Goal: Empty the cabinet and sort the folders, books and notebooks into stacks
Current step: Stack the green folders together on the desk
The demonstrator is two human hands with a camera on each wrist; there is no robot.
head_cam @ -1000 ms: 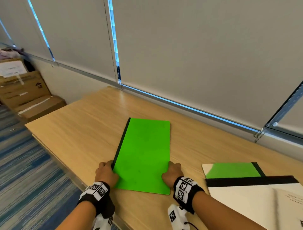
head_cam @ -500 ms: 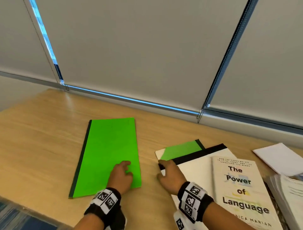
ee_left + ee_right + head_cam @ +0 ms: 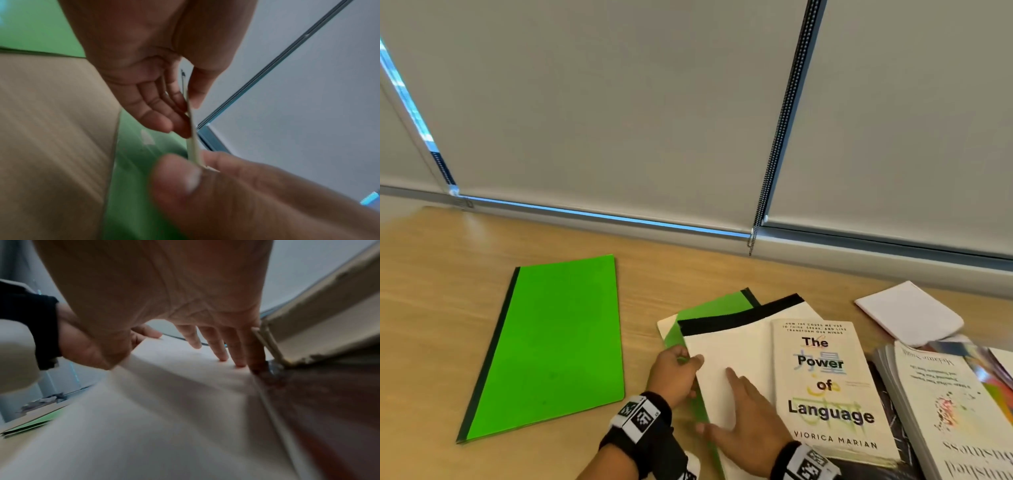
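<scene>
A bright green folder [image 3: 551, 342] with a black spine lies flat on the wooden table [image 3: 431, 308], at the left. To its right a cream folder [image 3: 736, 346] with a black strip lies over a second green folder [image 3: 717, 305]. My left hand [image 3: 690, 361] pinches the cream folder's left edge, thumb on top and fingers beneath; in the left wrist view the left hand [image 3: 188, 113] holds the thin edge [image 3: 193, 146]. My right hand [image 3: 719, 399] rests flat on the cream cover, fingers [image 3: 222, 347] straight. The book "The Power of Language" [image 3: 825, 387] lies on the cream folder's right part.
A stack of books and papers [image 3: 945, 411] fills the right foreground. A white notebook [image 3: 911, 311] lies behind it. Grey roller blinds with a bead chain [image 3: 780, 137] stand behind the table along the sill.
My left hand left the green folder and moved right to the cream folder's edge. My right hand slid onto the cream cover. The head view swung right.
</scene>
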